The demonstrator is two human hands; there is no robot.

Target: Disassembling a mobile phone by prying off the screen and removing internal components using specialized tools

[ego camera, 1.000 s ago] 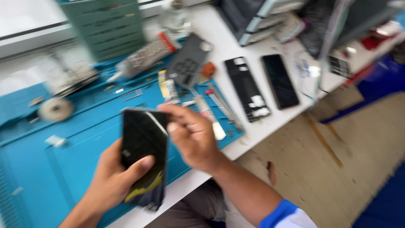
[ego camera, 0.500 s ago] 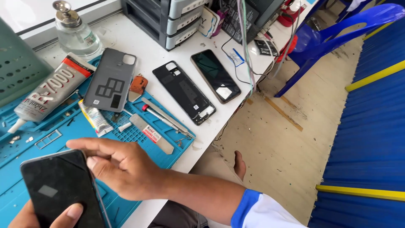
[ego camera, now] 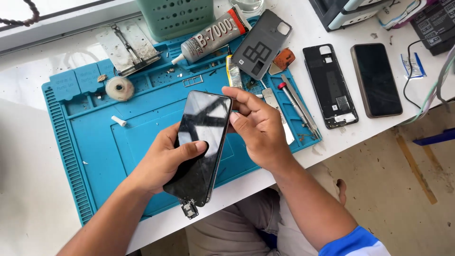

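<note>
1. Holding a flat, shiny black phone screen panel (ego camera: 201, 142) above the mat, the left hand (ego camera: 163, 161) curls shut around it from below, with the thumb pressed across the glass.
2. The right hand (ego camera: 258, 125) is half closed. Its fingertips (ego camera: 235, 117) pinch the panel's right edge near the top corner.
3. A small thin cable piece (ego camera: 189, 208) hangs off the bottom end of the panel.
4. The panel is tilted and sits over the middle of a big blue rubber work mat (ego camera: 95, 156) with ridges on its left side.
5. Little trays along the top of the mat hold tiny bits; I cannot tell what each one is.
6. A round roll of white tape (ego camera: 119, 88) lies in one of them.
7. A grey tube of glue (ego camera: 213, 35) lies slanted at the top of the mat, its tip pointing left.
8. Beside it is a dark grey plastic phone back cover (ego camera: 263, 45).
9. A thin metal screwdriver with a red ring (ego camera: 295, 102) lies on the mat's right side, next to a flat silver metal pry tool (ego camera: 277, 116).
10. On the white table (ego camera: 28, 161), right of the mat, lie a black open phone frame (ego camera: 330, 85) and a whole black phone (ego camera: 377, 80), side by side.
11. A green plastic basket with holes (ego camera: 175, 16) stands behind the mat.
</note>
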